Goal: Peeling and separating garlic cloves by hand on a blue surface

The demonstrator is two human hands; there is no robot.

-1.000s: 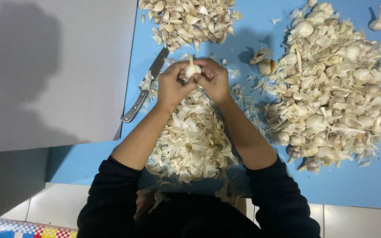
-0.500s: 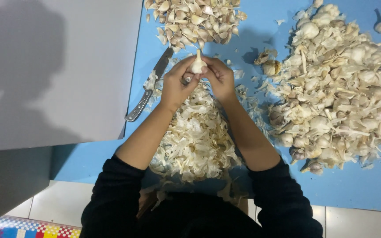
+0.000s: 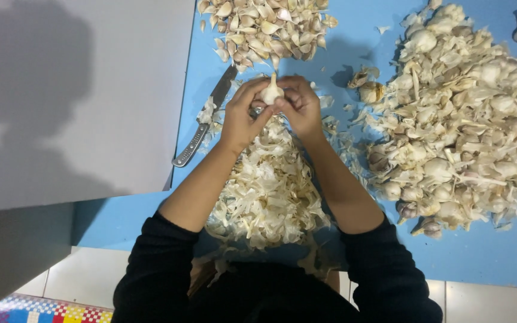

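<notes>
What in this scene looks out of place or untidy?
The knife lies half buried among loose garlic skins beside the left hand, blade partly hidden. Both hands hold a garlic bulb; the right hand is opposite. Stray skins litter the blue surface.

A knife (image 3: 206, 118) lay on the blue table (image 3: 498, 251), beside a grey board (image 3: 73, 96); separated cloves (image 3: 267, 27) and papery skins (image 3: 270, 185) formed heaps.
</notes>
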